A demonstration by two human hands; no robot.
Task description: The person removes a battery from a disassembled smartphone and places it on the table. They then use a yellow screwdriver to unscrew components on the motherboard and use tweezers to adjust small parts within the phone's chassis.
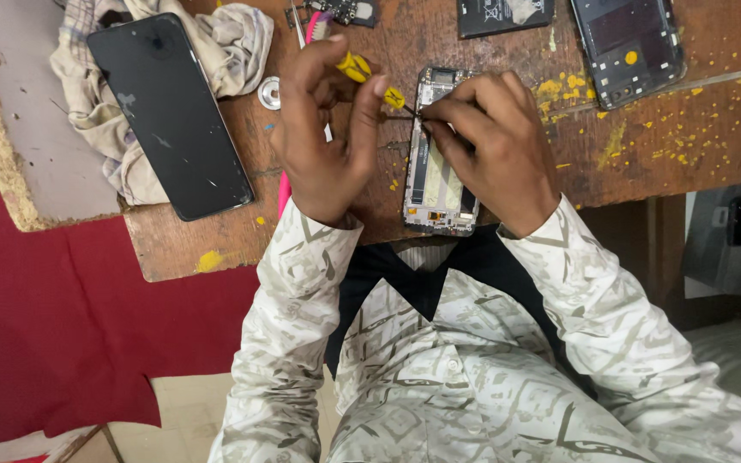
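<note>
**Head view: screwdriver tip on an opened phone**

Head camera looks down on two hands meeting over a phone with its back removed. The left hand has its fingers closed round a yellow-handled screwdriver, pinched near the handle's end, the thin shaft slanting toward the upper part of the phone. The right hand curls over the phone's right side, fingertips pressed together at the frame close to the driver's tip; whether they pinch a small part cannot be told.

The phone lies flat at the near edge of the table, circuit boards and cells exposed. It looks light, stiff and fragile: its bare insides would likely suffer from pressure, so the metal side frame seems the safest place to hold it. The driver is light and slim, its smooth handle apt to slip unless pinched firmly.

Further out, a dark screen panel rests on a cloth at left, a small metal ring beside it, and a back cover lies upper right.
</note>
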